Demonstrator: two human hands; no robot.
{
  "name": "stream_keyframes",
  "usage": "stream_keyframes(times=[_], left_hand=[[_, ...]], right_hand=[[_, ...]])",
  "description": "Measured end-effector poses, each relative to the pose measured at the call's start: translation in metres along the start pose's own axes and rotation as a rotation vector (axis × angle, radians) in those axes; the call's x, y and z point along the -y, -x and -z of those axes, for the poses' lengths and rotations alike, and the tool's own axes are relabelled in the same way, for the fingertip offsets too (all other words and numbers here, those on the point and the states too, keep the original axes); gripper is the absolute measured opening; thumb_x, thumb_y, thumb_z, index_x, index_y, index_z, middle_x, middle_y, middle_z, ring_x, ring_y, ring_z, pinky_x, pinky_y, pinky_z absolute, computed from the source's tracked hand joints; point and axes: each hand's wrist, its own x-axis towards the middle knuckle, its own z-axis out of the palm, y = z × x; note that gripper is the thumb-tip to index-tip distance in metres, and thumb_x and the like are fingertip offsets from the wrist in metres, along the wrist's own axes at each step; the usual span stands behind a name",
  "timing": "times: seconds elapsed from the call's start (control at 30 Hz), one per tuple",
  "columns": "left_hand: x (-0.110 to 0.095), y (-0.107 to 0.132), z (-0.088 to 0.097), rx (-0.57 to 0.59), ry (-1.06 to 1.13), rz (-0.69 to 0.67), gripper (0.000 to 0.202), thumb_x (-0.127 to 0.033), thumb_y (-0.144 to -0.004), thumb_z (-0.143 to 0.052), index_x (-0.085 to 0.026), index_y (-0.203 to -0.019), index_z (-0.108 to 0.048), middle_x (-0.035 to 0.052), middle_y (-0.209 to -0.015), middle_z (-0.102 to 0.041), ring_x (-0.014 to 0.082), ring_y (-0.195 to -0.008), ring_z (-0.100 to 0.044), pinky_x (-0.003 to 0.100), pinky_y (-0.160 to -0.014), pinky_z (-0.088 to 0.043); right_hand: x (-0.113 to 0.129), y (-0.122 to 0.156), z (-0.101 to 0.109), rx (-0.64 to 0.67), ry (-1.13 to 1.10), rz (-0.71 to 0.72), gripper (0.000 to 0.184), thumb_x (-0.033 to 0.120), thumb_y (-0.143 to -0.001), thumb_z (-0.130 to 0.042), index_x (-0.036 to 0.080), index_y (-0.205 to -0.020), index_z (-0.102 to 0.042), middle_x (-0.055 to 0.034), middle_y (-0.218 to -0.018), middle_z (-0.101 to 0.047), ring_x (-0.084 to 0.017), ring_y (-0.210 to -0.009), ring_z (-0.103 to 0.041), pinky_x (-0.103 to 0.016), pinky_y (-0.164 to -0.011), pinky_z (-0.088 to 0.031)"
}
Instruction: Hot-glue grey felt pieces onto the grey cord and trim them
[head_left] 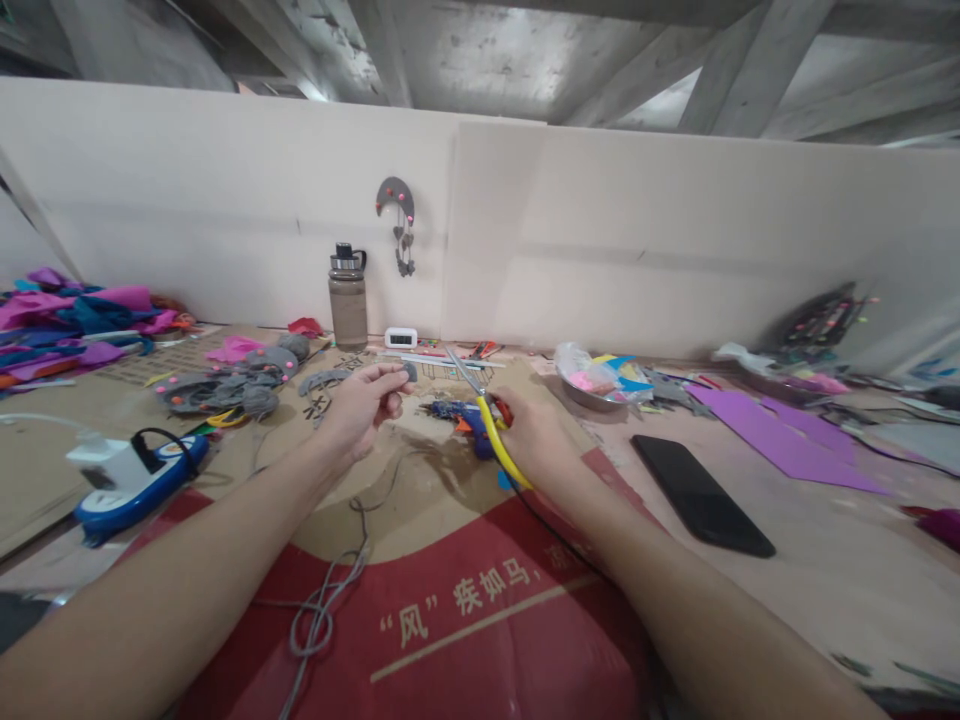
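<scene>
My left hand (365, 402) is raised over the cardboard-covered table, its fingers pinched on a small grey felt piece (409, 372). My right hand (534, 432) is closed around the yellow handles of a pair of scissors (480, 398), whose metal blades point up and to the left toward the felt piece. The blade tips stand a short way right of the felt, not touching it. A blue glue gun (459, 412) lies on the table just behind and between my hands.
A black phone (701, 494) lies to the right. A metal bowl with plastic and coloured scraps (596, 382), purple sheet (780, 432), grey felt shapes (232, 385), a water bottle (348, 297), a small clock (400, 337), a power strip (131, 478) and grey cord (330, 600) surround me.
</scene>
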Motion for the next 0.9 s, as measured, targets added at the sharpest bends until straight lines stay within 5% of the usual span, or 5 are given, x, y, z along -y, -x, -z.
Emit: stream_keyframes(times=[0.33,0.6,0.73,0.9], left_hand=[[-0.003,0.001,-0.004,0.000,0.088,0.025,0.013,-0.015,-0.066,-0.067,-0.010,-0.077,-0.063,0.0061,-0.074,-0.064,0.0092,-0.061,-0.057,0.021,-0.059,-0.047],[-0.002,0.004,-0.007,-0.038,0.013,0.012,0.022,-0.015,-0.060,-0.073,-0.012,-0.079,-0.061,-0.0001,-0.065,-0.059,0.0059,-0.051,-0.051,0.019,-0.051,-0.042],[0.003,0.002,-0.004,-0.069,-0.027,0.004,0.029,-0.014,-0.057,-0.074,-0.013,-0.081,-0.059,-0.0015,-0.062,-0.058,0.0066,-0.049,-0.050,0.020,-0.050,-0.041],[0.015,-0.008,0.007,-0.067,-0.042,-0.008,0.029,-0.020,-0.051,-0.077,-0.013,-0.073,-0.061,-0.0019,-0.060,-0.058,0.0059,-0.048,-0.048,0.020,-0.049,-0.038]], right_hand=[[-0.050,-0.015,-0.001,0.041,0.227,-0.156,0.033,0.031,-0.080,-0.048,0.020,-0.110,-0.058,-0.0110,-0.098,-0.066,-0.024,-0.087,-0.063,-0.027,-0.066,-0.043],[-0.049,-0.011,0.001,0.262,0.344,-0.048,0.039,0.031,-0.084,-0.044,0.019,-0.119,-0.055,-0.0111,-0.099,-0.067,-0.022,-0.092,-0.062,-0.030,-0.078,-0.044],[-0.043,-0.006,0.005,0.110,0.379,-0.037,0.034,0.032,-0.086,-0.043,0.016,-0.110,-0.061,-0.0136,-0.105,-0.064,-0.023,-0.103,-0.056,-0.034,-0.089,-0.039],[-0.050,0.005,0.016,-0.065,0.321,-0.079,0.040,0.028,-0.093,-0.027,0.013,-0.123,-0.049,-0.0127,-0.117,-0.057,-0.017,-0.108,-0.052,-0.025,-0.091,-0.036]])
